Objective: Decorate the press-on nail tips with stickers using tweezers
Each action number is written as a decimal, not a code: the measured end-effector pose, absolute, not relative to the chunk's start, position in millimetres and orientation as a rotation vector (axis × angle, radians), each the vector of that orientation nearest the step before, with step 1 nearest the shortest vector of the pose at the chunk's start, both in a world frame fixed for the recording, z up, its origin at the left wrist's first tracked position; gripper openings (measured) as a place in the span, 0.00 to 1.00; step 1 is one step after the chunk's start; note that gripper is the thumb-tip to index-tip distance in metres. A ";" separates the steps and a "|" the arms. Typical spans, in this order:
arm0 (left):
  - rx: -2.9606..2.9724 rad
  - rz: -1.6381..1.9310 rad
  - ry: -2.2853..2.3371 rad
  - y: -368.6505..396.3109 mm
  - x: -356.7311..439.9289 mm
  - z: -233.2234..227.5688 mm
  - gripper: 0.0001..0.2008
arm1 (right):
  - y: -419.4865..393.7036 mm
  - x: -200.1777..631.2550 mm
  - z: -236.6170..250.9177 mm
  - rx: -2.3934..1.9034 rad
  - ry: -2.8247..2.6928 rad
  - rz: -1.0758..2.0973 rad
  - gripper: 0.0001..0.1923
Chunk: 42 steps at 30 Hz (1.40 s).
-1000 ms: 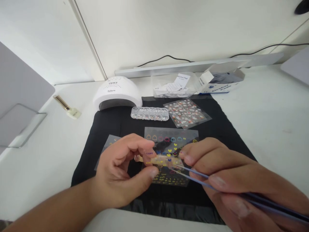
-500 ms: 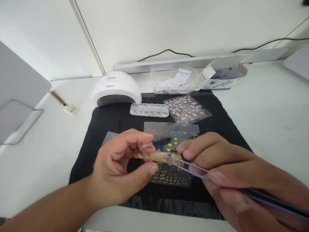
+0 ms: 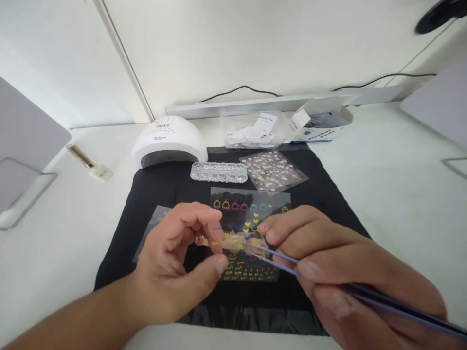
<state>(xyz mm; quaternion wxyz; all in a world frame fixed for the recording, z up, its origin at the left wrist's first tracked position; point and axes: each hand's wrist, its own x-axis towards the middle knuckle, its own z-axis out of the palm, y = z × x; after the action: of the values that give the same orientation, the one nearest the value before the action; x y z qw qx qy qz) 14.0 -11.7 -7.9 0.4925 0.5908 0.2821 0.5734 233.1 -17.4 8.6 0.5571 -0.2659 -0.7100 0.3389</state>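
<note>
My right hand (image 3: 339,272) grips blue tweezers (image 3: 350,290), their two tips slightly apart. Those tips reach a translucent yellowish strip (image 3: 235,241), whose detail is blurred. My left hand (image 3: 182,267) hovers at the strip's left end with fingers curled and a gap between thumb and fingertips. Nothing is plainly visible in that gap. Behind both hands lies a clear sticker sheet (image 3: 248,197) printed with small coloured outlines, yellow hearts and lettering. The hands and strip cover its middle.
A black cloth (image 3: 164,187) covers the table's middle. Beyond are a white nail lamp (image 3: 170,141), a rhinestone case (image 3: 219,172), another sticker sheet (image 3: 273,170), a clear tub (image 3: 251,133) of packets and an alcohol pad box (image 3: 319,129). A nail polish bottle (image 3: 91,163) lies left.
The view has shifted, so everything sits a little further left and lower. Both hands keep nearly the same pose, with the tweezers still at the strip.
</note>
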 end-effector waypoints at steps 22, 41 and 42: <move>1.252 1.351 0.815 -14.0 16.2 -4.4 0.21 | -6.4 221.8 -2.6 -0.378 -1.739 0.604 0.07; 1.316 1.373 0.781 -10.7 12.5 -3.8 0.17 | -9.3 233.4 11.5 -0.490 -1.777 0.760 0.08; 1.319 1.373 0.798 -11.1 11.5 -3.5 0.17 | -9.1 233.9 11.9 -0.499 -1.788 0.761 0.09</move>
<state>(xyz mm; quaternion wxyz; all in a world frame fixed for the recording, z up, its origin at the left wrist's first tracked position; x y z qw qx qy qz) 11.5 -11.1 -3.5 0.5128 0.5486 0.3316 0.5710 233.9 -9.1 11.9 0.5378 -0.2097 -0.7513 0.3199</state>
